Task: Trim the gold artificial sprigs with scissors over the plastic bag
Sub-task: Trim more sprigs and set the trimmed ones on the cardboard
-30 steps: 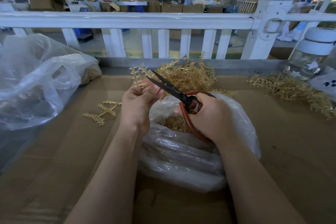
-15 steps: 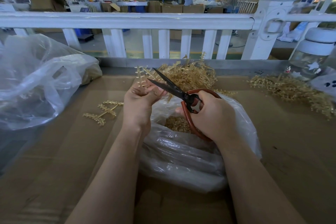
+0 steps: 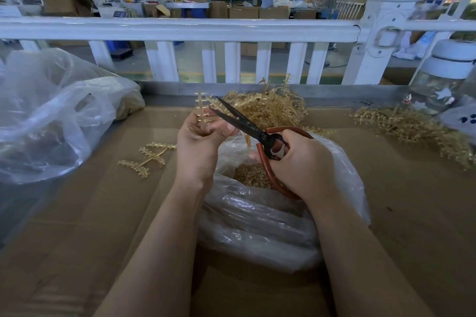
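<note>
My left hand [image 3: 199, 140] pinches a gold sprig [image 3: 201, 110] upright above the far edge of a clear plastic bag [image 3: 257, 219]. My right hand [image 3: 301, 162] grips the red handles of black-bladed scissors [image 3: 240, 121], whose blades stand apart and point up-left at the sprig. Gold trimmings [image 3: 251, 175] lie inside the bag's mouth. A heap of gold sprigs [image 3: 270, 108] sits just behind the scissors.
One loose gold sprig [image 3: 148, 157] lies on the cardboard-covered table [image 3: 77, 226] to the left. A large clear bag [image 3: 46, 116] fills the far left. More gold sprigs [image 3: 412, 126] spread at the right, by a glass jar [image 3: 443, 77]. A white railing [image 3: 180, 29] runs behind.
Both hands have drifted slightly right and up. The scissor blades stay apart at the sprig, which my left hand has turned more upright.
</note>
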Demonstrator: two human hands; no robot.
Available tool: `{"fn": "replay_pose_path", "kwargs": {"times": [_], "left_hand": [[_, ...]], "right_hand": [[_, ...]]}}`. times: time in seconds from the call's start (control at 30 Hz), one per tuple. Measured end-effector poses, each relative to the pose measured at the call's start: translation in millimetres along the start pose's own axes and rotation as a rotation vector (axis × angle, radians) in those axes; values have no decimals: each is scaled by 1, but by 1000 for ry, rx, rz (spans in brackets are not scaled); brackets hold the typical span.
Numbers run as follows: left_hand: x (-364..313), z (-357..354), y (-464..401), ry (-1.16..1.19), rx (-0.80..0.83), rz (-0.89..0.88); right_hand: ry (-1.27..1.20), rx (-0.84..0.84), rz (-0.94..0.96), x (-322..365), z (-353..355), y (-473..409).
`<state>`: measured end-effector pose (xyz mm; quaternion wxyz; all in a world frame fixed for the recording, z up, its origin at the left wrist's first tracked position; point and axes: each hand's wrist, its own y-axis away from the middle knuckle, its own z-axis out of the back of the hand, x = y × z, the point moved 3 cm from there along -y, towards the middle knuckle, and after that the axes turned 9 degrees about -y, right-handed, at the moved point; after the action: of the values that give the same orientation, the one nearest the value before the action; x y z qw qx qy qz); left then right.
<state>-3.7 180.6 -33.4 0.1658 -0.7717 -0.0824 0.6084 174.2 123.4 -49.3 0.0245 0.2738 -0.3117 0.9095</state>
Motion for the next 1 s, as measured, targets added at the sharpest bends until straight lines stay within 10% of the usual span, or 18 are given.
{"fn": "replay_pose_path", "kwargs": {"times": [1.0], "left_hand": [[3,-4,6,130,92,335]], "right_hand": [[17,-10,14,2,0,-1]]}}
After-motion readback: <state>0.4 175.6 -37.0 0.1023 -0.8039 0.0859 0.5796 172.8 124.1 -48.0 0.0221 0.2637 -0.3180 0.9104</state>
